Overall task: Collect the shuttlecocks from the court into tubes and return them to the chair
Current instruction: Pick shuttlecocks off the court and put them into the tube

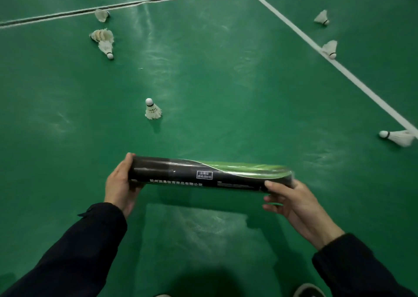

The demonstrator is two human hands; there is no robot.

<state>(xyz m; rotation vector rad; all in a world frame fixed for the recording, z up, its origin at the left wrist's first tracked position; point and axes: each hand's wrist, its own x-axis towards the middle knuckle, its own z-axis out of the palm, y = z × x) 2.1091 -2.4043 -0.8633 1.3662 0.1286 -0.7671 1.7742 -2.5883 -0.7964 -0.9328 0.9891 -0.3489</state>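
While both hands carry it level across the lower middle of the view, the tube sits crosswise, its ends pointing to nine and three o'clock.

Why level: held sideways by its two ends, probably so a cap can be worked off or an open end turned toward the floor; which end is open cannot be told.

Left hand: cups the nine o'clock end, thumb over the top rim, palm against the end face, fingers wrapped beneath. A firm clasp on the tube.

Right hand: takes the three o'clock end from below, thumb laid along the near side, fingers curled under and behind. Also grasping the tube; that end is motion-blurred.

Arms: both dark sleeves reach forward from five and seven o'clock, wrists bent inward toward each other.

Nearest shuttlecock: stands on its feathers, cork up, on the green court floor at about eleven o'clock from the tube, well apart from it. Likely the first pick.

Others: a pair lying together at ten o'clock, one on its side at three o'clock, two by the white line toward two o'clock, more near the far top edge.

Progress: judged early; many shuttlecocks lie loose, and no chair is in view.

Shoe: a toe shows at five o'clock, bottom edge.
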